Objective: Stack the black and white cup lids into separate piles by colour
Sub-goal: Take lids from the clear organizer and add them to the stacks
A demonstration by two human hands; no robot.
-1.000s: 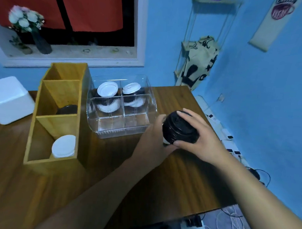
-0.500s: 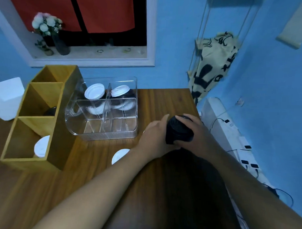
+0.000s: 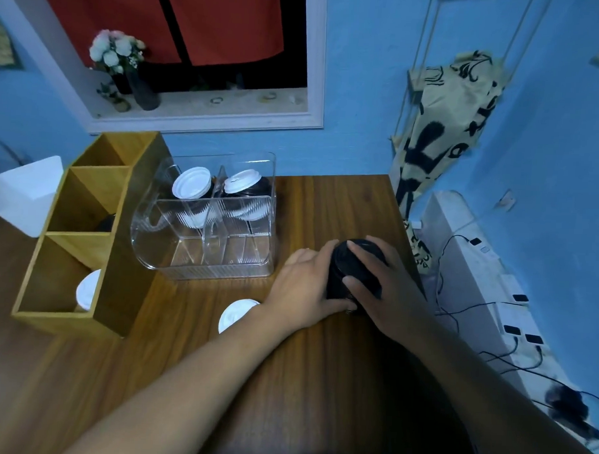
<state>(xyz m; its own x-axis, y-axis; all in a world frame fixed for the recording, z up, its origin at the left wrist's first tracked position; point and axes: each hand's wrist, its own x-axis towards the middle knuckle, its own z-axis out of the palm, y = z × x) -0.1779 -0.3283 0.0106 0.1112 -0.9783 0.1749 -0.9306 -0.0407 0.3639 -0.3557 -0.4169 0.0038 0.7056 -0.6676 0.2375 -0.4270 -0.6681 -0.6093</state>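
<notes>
A stack of black lids (image 3: 340, 272) stands near the table's right edge. My right hand (image 3: 381, 287) grips it from the right and above, and my left hand (image 3: 306, 288) holds its left side. One white lid (image 3: 235, 314) lies flat on the table just under my left wrist. Two more white lids (image 3: 192, 187) lean in the clear plastic organiser (image 3: 202, 257), one of them over a black lid (image 3: 258, 188). Another white lid (image 3: 87, 289) sits in the nearest compartment of the wooden divider box (image 3: 119, 278), and something dark (image 3: 106, 223) shows in the middle compartment.
The wooden table (image 3: 286, 379) ends close to the right of my hands; below it lie white power strips with cables (image 3: 512, 319). A white foam box (image 3: 29, 192) stands at the far left. A patterned cloth (image 3: 444, 130) hangs beyond the table's back right corner.
The view has swung left and down, bringing the loose white lid on the table into sight. Both hands have stayed around the black stack, which now rests lower on the table.
</notes>
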